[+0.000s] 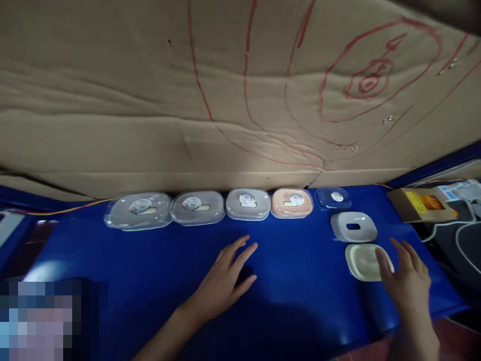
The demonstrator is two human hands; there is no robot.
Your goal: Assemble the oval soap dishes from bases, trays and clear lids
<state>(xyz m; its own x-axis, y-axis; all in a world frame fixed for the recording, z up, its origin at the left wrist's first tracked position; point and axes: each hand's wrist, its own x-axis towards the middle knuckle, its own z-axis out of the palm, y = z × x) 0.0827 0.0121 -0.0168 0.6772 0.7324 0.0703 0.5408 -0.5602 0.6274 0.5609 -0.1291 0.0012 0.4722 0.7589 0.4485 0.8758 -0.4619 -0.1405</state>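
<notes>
My left hand (225, 281) is held over the blue table, fingers spread, holding nothing. On the right, my right hand (408, 276) has its fingers apart, with the thumb overlapping the edge of a cream rounded tray (363, 263); whether it touches the tray I cannot tell. Just behind that tray lies a white rounded cover (364, 228) with an oval slot. Farther back is a clear plastic lid (326, 199) with a round sticker. To its left stand a peach slotted box (276, 205) and a grey slotted box (233, 205), both under clear lids.
Two more grey slotted boxes, one dark (216, 200) and one far left (120, 210), continue the row along a cardboard wall (112, 145) with red markings. At the right are a cardboard carton (406, 205) and white cables (460, 245). The blue tabletop (150, 265) extends forward.
</notes>
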